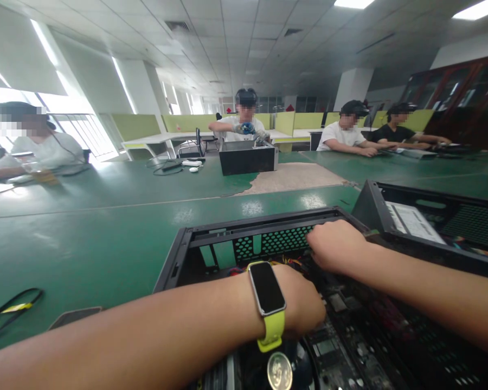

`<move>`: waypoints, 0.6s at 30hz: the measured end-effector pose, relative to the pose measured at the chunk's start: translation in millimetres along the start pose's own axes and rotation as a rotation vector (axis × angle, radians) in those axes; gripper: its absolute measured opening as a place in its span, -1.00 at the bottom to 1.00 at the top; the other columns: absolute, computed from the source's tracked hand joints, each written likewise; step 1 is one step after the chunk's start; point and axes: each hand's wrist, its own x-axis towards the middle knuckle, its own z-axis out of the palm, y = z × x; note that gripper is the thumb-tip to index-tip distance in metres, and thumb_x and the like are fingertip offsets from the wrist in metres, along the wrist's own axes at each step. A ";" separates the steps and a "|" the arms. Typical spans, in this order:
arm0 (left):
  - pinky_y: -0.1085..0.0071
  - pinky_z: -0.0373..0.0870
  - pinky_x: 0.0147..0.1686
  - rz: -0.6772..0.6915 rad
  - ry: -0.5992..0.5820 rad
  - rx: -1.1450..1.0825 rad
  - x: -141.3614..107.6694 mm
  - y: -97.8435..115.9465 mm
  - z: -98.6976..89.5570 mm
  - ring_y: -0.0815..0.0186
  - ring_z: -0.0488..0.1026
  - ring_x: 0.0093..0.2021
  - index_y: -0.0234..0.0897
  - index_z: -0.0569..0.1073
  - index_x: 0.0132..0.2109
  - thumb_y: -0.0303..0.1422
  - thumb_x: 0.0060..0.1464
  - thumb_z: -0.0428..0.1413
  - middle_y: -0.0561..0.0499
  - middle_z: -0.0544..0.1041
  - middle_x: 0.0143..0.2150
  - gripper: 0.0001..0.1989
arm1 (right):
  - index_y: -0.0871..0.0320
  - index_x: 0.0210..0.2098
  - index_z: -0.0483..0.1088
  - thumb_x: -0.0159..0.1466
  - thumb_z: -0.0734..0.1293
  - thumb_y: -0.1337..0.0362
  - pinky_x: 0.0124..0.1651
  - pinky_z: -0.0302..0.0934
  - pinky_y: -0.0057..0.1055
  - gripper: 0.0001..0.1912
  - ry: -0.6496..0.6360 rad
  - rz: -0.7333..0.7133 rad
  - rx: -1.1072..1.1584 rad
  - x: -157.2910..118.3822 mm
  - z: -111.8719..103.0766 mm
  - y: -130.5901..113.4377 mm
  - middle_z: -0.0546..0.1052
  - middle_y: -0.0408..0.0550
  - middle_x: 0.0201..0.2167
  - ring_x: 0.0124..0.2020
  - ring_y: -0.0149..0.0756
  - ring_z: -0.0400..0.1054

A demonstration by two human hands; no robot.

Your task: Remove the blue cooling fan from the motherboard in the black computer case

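Observation:
An open black computer case (169, 261) lies in front of me, with a circuit board (341, 346) and red and yellow wires inside. My left hand (303, 303), with a yellow-strapped watch (267, 288) on the wrist, reaches into the middle of the case. Its fingers curl downward out of sight, so what they touch is hidden. Near the perforated far wall, my right hand (335, 245) is bent over the case interior, its fingertips also hidden. A round silver disc (280, 371) shows below the watch.
A second open case (376, 208) stands at the right. Across the green table (106, 238), a gloved person (246, 116) works at another case (248, 161). Other people sit left and right. A black cable (14, 309) lies at the left.

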 end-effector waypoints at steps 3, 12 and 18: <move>0.36 0.33 -0.52 -0.010 0.074 0.039 1.1 -4.6 5.6 0.18 0.52 -0.28 -0.32 0.55 -0.25 -0.50 0.01 0.10 -0.12 0.58 -0.25 -0.84 | 0.24 -0.34 0.50 0.14 0.23 0.25 -0.37 0.32 -0.20 -0.75 0.079 -0.047 -0.023 0.7 3.5 -1.2 0.54 0.20 -0.37 -0.34 0.02 0.45; 0.33 0.44 -0.43 -0.092 0.205 0.031 13.0 -10.9 17.6 0.15 0.51 -0.31 -0.28 0.50 -0.31 -0.46 -0.07 0.11 -0.10 0.56 -0.32 -0.88 | 0.22 -0.38 0.50 0.12 0.25 0.10 -0.39 0.31 -0.24 -0.68 0.080 -0.102 0.012 -1.8 7.6 5.2 0.54 0.16 -0.40 -0.34 0.02 0.45; 0.30 0.48 -0.38 -0.176 0.166 -0.024 16.9 -20.8 18.4 0.10 0.52 -0.25 -0.31 0.50 -0.23 -0.44 -0.03 0.09 -0.13 0.56 -0.23 -0.82 | 0.09 -0.54 0.46 0.17 0.23 0.02 -0.52 0.17 -0.32 -0.66 0.030 -0.156 0.094 -56.7 -37.1 11.8 0.50 0.00 -0.53 -0.49 -0.11 0.41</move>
